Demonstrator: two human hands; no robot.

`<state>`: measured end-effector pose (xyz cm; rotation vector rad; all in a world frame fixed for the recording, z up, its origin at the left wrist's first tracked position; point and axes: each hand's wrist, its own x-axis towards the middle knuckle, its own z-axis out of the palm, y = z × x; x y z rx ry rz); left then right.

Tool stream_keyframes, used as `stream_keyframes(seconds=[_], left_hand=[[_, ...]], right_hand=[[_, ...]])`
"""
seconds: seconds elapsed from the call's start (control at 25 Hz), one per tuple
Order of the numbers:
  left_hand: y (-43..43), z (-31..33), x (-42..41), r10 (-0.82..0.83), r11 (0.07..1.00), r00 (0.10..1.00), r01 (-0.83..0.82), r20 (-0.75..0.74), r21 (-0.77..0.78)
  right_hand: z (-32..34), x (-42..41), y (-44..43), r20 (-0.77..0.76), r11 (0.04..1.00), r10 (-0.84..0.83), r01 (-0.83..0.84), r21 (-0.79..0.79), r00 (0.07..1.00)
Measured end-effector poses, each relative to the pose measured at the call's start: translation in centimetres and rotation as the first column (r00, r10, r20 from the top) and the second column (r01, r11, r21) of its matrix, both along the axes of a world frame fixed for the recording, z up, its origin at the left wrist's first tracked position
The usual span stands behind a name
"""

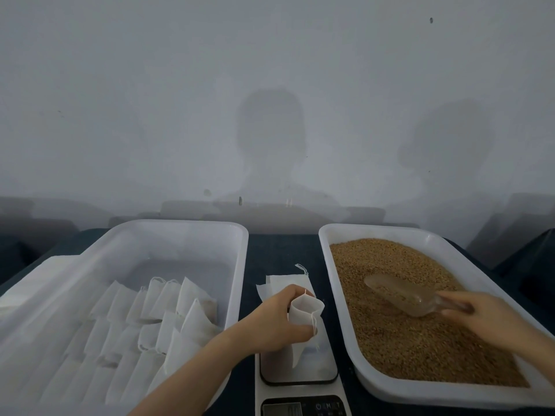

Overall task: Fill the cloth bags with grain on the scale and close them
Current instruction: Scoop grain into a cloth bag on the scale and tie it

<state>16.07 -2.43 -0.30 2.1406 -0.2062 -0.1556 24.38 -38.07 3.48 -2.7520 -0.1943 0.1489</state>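
Left hand (279, 319) grips a drawstring cloth bag (303, 334) on the scale (300, 382) beneath it; right hand (480, 313) grasps a clear scoop (399, 295) in the grain (405, 346). Likely the scooping step; next, pour steadily into the bag.

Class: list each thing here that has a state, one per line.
Cloth bag: mouth open, standing on scale, held by left hand.
Scoop: partly loaded with grain, gripped by right hand.
Grain tray: nearly full.
Spare bags: lying flat.
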Motion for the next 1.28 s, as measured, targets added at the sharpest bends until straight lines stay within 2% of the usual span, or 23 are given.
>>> stream_keyframes(seconds=[0.12,0.4,0.56,0.76,1.12,1.28], left_hand=[[-0.1,0.1,0.0,-0.001,1.000,1.000,0.001,-0.018,0.003],[-0.3,0.1,0.0,-0.003,1.000,1.000,0.004,-0.023,0.015],[-0.3,0.1,0.0,-0.013,1.000,1.000,0.014,-0.021,0.019],[-0.2,0.0,0.1,-0.024,1.000,0.999,0.024,-0.031,-0.005],[-0.2,-0.2,0.1,-0.027,0.999,0.999,0.025,-0.030,-0.046],[-0.3,0.0,0.0,-0.025,0.999,0.999,0.024,-0.025,-0.045]], right_hand=[[2.2,-1.5,0.3,0.039,0.998,0.055,-0.056,0.021,0.998],[7.7,-4.5,4.3,0.070,0.943,0.324,-0.328,0.052,0.944],[9.0,-4.4,6.7,0.088,0.900,0.433,-0.424,-0.101,0.897],[9.4,-3.9,8.3,0.101,0.828,0.505,-0.448,-0.338,0.857],[10.2,-4.1,10.1,0.072,0.764,0.558,-0.478,-0.434,0.827],[11.2,-3.9,11.4,0.073,0.714,0.582,-0.465,-0.524,0.810]])
